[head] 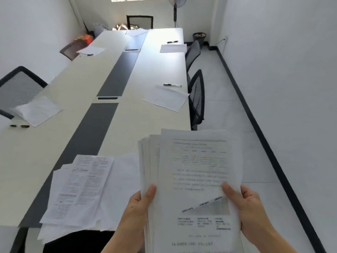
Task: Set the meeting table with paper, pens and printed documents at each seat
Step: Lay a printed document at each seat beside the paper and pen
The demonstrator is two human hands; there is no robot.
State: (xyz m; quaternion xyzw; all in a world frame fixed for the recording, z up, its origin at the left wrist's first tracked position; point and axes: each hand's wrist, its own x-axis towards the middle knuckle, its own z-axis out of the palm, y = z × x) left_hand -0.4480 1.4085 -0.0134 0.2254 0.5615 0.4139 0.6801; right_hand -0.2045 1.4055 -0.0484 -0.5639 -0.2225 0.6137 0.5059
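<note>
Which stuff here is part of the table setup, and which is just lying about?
Job:
- stack of printed documents, gripped by left hand and right hand
- loose printed sheets on the meeting table
- paper sheet and pen at the near right seat

Lying about:
- pedestal fan
- waste bin
- bags in far corner

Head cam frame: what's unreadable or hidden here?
Head view:
1. Print on the held stack: blurred; its bottom is cut off by the frame edge.
2. Fingers of the left hand and right hand: mostly behind the stack.
3. Far-end papers: too small to tell printed from blank.
</note>
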